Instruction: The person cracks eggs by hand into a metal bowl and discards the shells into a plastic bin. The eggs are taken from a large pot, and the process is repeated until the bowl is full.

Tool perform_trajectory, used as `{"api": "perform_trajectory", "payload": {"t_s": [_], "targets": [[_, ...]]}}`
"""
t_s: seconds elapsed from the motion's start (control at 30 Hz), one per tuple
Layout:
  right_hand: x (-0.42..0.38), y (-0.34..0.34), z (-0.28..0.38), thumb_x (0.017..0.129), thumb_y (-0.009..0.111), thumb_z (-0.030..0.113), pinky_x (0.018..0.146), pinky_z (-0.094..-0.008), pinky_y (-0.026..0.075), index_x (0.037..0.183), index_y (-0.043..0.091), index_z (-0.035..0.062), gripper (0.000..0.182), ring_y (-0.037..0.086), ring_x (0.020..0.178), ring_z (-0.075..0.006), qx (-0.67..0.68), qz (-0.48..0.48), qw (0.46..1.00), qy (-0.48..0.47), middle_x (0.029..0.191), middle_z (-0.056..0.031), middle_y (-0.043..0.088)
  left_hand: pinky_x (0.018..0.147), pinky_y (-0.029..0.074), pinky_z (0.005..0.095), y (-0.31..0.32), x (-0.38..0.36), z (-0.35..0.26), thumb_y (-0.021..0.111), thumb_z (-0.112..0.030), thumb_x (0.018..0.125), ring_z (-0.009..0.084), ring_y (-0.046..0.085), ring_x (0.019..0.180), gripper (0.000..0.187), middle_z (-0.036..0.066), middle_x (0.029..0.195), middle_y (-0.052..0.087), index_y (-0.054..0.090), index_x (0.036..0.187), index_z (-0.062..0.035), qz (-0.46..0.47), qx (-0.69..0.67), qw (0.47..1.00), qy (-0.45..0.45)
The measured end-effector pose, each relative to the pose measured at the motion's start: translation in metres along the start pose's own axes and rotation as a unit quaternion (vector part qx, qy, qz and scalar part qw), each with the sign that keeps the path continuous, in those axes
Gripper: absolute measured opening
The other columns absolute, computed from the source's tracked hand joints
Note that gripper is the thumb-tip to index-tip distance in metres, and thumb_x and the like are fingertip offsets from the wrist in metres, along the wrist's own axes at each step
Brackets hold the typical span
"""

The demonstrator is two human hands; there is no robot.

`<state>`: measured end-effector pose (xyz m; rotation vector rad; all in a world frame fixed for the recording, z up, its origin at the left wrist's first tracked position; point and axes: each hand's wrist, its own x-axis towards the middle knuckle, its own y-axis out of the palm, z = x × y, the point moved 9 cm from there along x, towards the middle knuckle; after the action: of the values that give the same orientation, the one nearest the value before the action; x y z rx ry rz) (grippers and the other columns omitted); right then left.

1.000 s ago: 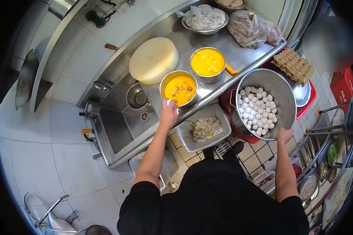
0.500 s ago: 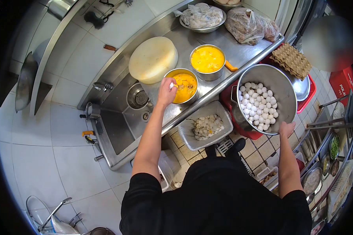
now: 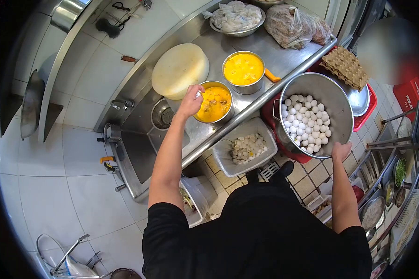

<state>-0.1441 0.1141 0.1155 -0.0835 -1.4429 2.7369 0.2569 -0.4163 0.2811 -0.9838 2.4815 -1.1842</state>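
My left hand (image 3: 190, 101) is closed around a white eggshell (image 3: 199, 94) at the left rim of a metal pot of yellow egg (image 3: 214, 103). Bits of shell or darker specks seem to float in that egg. A second metal pot of beaten-looking yolk (image 3: 243, 69) stands just behind it on the steel counter. On the right, my right hand (image 3: 341, 151) grips the near rim of a large steel stockpot (image 3: 340, 111), which is tilted towards me. Many white eggs (image 3: 307, 123) lie inside. Below the counter edge sits a grey bin (image 3: 223, 160) with discarded eggshells (image 3: 249, 148).
A round cutting board (image 3: 180, 69) leans over the sink (image 3: 137, 156). Bagged food (image 3: 291, 25) and a metal bowl (image 3: 242, 32) occupy the counter's far end. Egg trays (image 3: 344, 67) rest beside the stockpot. Shelves with food containers (image 3: 372, 214) line the right.
My left hand has drawn back slightly to the left, from over the egg to the pot's rim, with the shell in it. My right hand stays on the stockpot rim.
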Motion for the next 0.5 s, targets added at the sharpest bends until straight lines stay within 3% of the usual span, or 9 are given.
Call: {"api": "perform_trajectory", "payload": {"t_s": [0.13,0.2,0.33,0.43,0.5], "targets": [[-0.002,-0.002,0.001,0.069,0.052,0.012,0.103,-0.0423,0.033,0.124,0.037,-0.0109,0.061,0.04,0.121,-0.0419,0.004,0.005,1.0,0.002,0.127,-0.0303,0.042,0.087,0.04,0.0342,0.005,0.0,-0.001,0.047,-0.002,0.074,0.0283,0.047,0.099,0.035,0.015,0.107,0.043,0.044,0.109,-0.0069,0.032,0.021,0.999,0.004],[0.0,-0.004,0.002,0.067,0.054,0.014,0.099,-0.0424,0.036,0.119,0.04,-0.0147,0.061,0.048,0.112,-0.044,-0.005,-0.03,0.999,-0.028,0.116,-0.0337,0.05,0.092,0.038,0.039,0.005,-0.003,-0.009,0.047,-0.003,0.075,0.0341,0.047,0.105,0.04,0.018,0.113,0.039,0.041,0.114,-0.007,0.053,0.068,0.996,0.0],[0.0,-0.003,0.002,0.067,0.054,0.014,0.099,-0.0424,0.037,0.12,0.04,-0.0149,0.062,0.048,0.111,-0.0442,-0.003,-0.043,0.998,-0.04,0.116,-0.0338,0.05,0.094,0.038,0.042,-0.005,-0.006,-0.032,0.048,-0.003,0.075,0.0394,0.046,0.11,0.043,0.019,0.116,0.038,0.039,0.117,-0.007,0.055,0.111,0.992,-0.006],[-0.002,-0.005,0.003,0.067,0.055,0.013,0.099,-0.0427,0.037,0.12,0.04,-0.0151,0.061,0.048,0.111,-0.0441,0.011,-0.037,0.999,-0.03,0.116,-0.034,0.051,0.09,0.041,0.0469,-0.021,-0.011,-0.063,0.05,-0.003,0.075,0.0422,0.05,0.105,0.044,0.02,0.117,0.036,0.039,0.117,-0.0084,0.01,0.173,0.985,-0.003],[-0.004,-0.007,0.005,0.066,0.055,0.012,0.098,-0.0426,0.037,0.119,0.04,-0.0152,0.061,0.048,0.111,-0.0439,-0.001,-0.039,0.999,-0.038,0.115,-0.0339,0.051,0.09,0.042,0.0454,-0.036,-0.018,-0.079,0.05,-0.001,0.073,0.0411,0.049,0.104,0.045,0.02,0.117,0.036,0.04,0.117,-0.007,-0.107,0.16,0.981,0.029]]}}
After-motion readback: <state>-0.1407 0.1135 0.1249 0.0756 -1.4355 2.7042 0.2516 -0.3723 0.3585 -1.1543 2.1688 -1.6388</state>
